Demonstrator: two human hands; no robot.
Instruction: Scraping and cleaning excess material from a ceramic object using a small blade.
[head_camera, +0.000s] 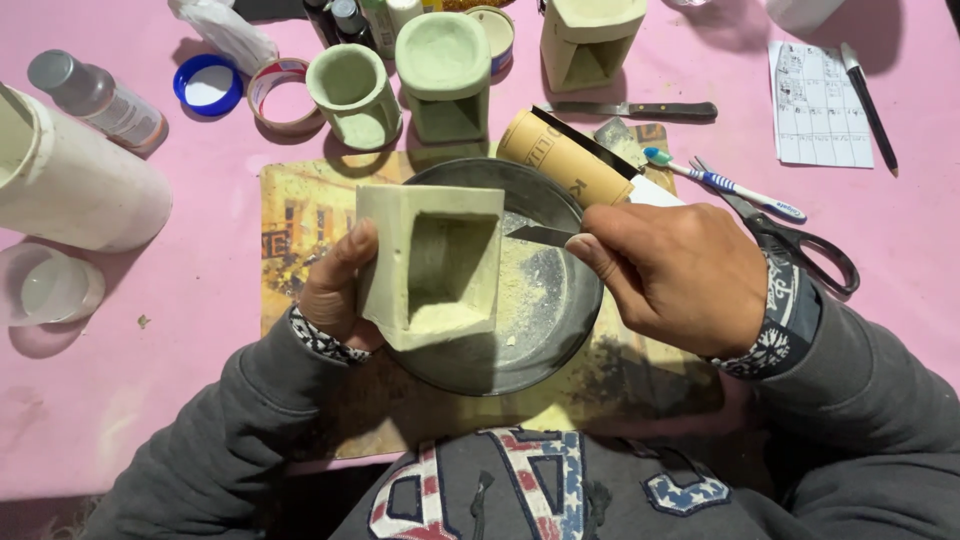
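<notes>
Head view, looking straight down: the left hand (335, 290) wraps its grip around a pale green block-shaped clay piece (432, 262), thumb on its left face, the other fingers hidden behind it. The piece hangs over a dark round metal pan (545, 300) dusted with pale powder, its square hollow facing up at the camera. The right hand (680, 275) pinches a thin metal blade (540, 236); only the tip shows, pointing at the piece's right edge, the rest buried in the fist. A sandpaper roll (565, 160) lies across the pan's far rim. Under the pan sits a printed mat (300, 215), its lower part lost under the sleeves. On the pink bench (200, 330), scissors (800, 245) are half hidden behind the right wrist, and a white cylinder (70, 180) is cut off at the left edge.
</notes>
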